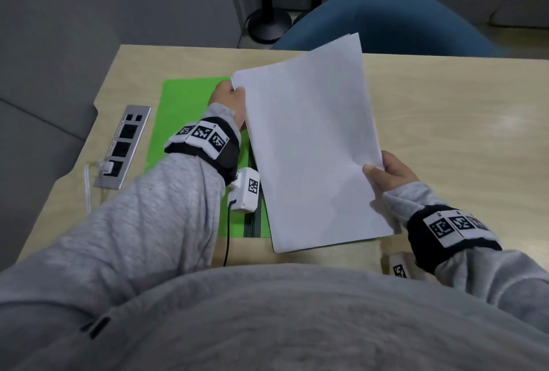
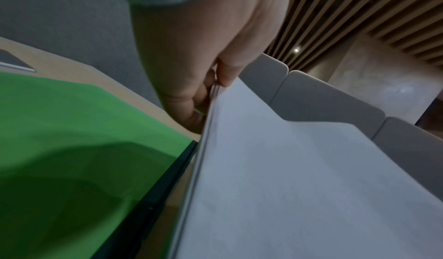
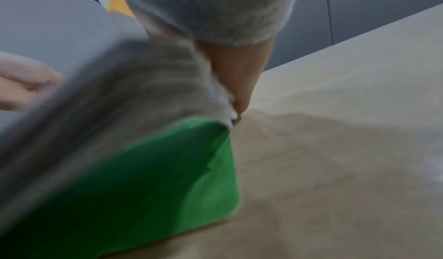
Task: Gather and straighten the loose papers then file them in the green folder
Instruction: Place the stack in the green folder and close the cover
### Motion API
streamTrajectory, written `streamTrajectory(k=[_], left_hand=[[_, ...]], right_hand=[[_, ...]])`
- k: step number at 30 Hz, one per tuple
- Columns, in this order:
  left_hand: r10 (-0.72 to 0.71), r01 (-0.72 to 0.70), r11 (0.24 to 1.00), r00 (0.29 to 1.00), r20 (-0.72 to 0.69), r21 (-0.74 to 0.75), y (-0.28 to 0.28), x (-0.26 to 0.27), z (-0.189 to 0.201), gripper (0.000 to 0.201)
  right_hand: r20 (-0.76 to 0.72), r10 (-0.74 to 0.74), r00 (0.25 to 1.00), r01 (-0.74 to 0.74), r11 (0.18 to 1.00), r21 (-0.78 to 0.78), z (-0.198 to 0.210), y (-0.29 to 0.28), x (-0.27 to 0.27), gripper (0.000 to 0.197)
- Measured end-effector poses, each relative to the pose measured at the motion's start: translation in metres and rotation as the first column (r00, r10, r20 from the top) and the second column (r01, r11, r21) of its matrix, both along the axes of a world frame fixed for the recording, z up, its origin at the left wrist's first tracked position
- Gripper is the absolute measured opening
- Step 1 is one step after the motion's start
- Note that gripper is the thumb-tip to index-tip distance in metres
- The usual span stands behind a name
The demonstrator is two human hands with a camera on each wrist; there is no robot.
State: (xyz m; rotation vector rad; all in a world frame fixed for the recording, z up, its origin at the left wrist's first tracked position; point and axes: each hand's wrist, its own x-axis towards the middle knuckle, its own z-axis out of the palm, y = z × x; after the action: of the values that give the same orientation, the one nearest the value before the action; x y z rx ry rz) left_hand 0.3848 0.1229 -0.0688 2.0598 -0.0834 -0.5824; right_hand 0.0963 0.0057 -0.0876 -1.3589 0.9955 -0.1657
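A metal socket strip lies flush in the left of the wooden bench. Right of it the green folder lies open and flat on the bench. Above the folder the left hand pinches the far left corner of the stack of white papers, thumb on top and fingers beneath. The stack is held above the folder's right half. The right hand grips the stack's right edge, thumb on top.

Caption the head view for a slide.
Both hands, left hand and right hand, hold a paper stack above the open green folder.
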Motion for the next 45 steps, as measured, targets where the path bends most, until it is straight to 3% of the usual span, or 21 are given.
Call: streamTrajectory(k=[8, 14, 16, 18, 20, 21, 23, 24, 25, 27, 28, 30, 32, 35, 38, 41, 43, 45], left_hand=[[0.01, -0.01, 0.993, 1.0, 0.001, -0.12, 0.003, 0.004, -0.01, 0.021], [-0.02, -0.038, 0.93, 0.988, -0.153, -0.366, 0.005, -0.037, 0.046, 0.019], [-0.048, 0.006, 0.933, 0.993, -0.108, -0.361, 0.003, -0.033, 0.043, 0.019], [-0.041, 0.023, 0.959, 0.997, -0.058, -0.283, 0.003, -0.028, 0.043, 0.032], [0.008, 0.002, 0.971, 0.999, 0.041, -0.239, 0.003, -0.026, 0.049, 0.056], [0.032, 0.008, 0.974, 0.984, 0.176, -0.225, 0.004, -0.026, 0.055, 0.068], [-0.048, 0.14, 0.98, 0.858, 0.511, -0.142, 0.006, -0.025, 0.068, 0.082], [-0.159, 0.258, 0.963, 0.771, 0.617, -0.074, 0.009, -0.025, 0.077, 0.076], [-0.262, 0.367, 0.929, 0.732, 0.629, -0.04, 0.009, -0.022, 0.085, 0.061], [-0.404, 0.509, 0.858, 0.757, 0.514, -0.076, 0.013, -0.019, 0.096, 0.035], [-0.459, 0.561, 0.826, 0.727, 0.511, -0.056, 0.019, -0.02, 0.098, 0.027], [-0.484, 0.597, 0.802, 0.667, 0.566, -0.017, 0.029, -0.021, 0.096, 0.021], [-0.387, 0.506, 0.86, 0.736, 0.555, -0.071, 0.036, -0.017, 0.091, 0.027], [-0.248, 0.344, 0.933, 0.826, 0.506, -0.103, 0.049, -0.002, 0.079, 0.03], [-0.242, 0.307, 0.945, 0.889, 0.39, -0.113, 0.071, 0.01, 0.07, 0.028], [-0.2, 0.261, 0.945, 0.939, 0.279, -0.198, 0.088, 0.013, 0.059, 0.025], [-0.132, 0.186, 0.958, 0.962, 0.241, -0.218, 0.09, 0.008, 0.053, 0.035], [-0.061, 0.111, 0.977, 0.964, 0.259, -0.184, 0.088, -0.002, 0.056, 0.041]], right_hand=[[-0.01, -0.027, 1.0, 0.027, 1.0, -0.008, 0.004, 0.004, 0.015, 0.018], [0.061, -0.116, 0.991, 0.128, 0.958, -0.258, 0.012, 0.017, 0.023, 0.017], [0.09, -0.214, 0.973, 0.232, 0.897, -0.377, 0.019, 0.026, 0.028, 0.017], [0.098, -0.266, 0.959, 0.281, 0.851, -0.443, 0.029, 0.031, 0.031, 0.02], [0.066, -0.19, 0.98, 0.193, 0.797, -0.573, 0.042, 0.03, 0.029, 0.022], [0.046, -0.113, 0.993, 0.115, 0.742, -0.661, 0.049, 0.029, 0.027, 0.023], [0.018, 0.021, 1.0, 0.003, 0.568, -0.823, 0.062, 0.025, 0.025, 0.027], [0.007, 0.069, 0.998, -0.027, 0.479, -0.878, 0.067, 0.024, 0.025, 0.029], [-0.004, 0.103, 0.995, -0.046, 0.408, -0.912, 0.069, 0.022, 0.026, 0.031], [-0.019, 0.116, 0.993, -0.06, 0.352, -0.934, 0.073, 0.019, 0.028, 0.032], [-0.02, 0.11, 0.994, -0.058, 0.35, -0.935, 0.074, 0.017, 0.028, 0.031], [-0.017, 0.077, 0.997, -0.043, 0.351, -0.935, 0.074, 0.015, 0.028, 0.025], [-0.033, 0.038, 0.999, -0.045, 0.371, -0.927, 0.074, 0.014, 0.029, 0.02], [-0.074, -0.083, 0.994, -0.02, 0.522, -0.853, 0.072, 0.012, 0.027, 0.025], [0.033, -0.274, 0.961, 0.214, 0.663, -0.717, 0.064, 0.006, 0.022, 0.04], [0.26, -0.305, 0.916, 0.385, 0.85, -0.359, 0.06, 0.004, 0.024, 0.043], [0.272, -0.249, 0.929, 0.323, 0.906, -0.273, 0.059, 0.007, 0.03, 0.037], [0.258, -0.259, 0.931, 0.327, 0.906, -0.268, 0.062, 0.013, 0.036, 0.029]])
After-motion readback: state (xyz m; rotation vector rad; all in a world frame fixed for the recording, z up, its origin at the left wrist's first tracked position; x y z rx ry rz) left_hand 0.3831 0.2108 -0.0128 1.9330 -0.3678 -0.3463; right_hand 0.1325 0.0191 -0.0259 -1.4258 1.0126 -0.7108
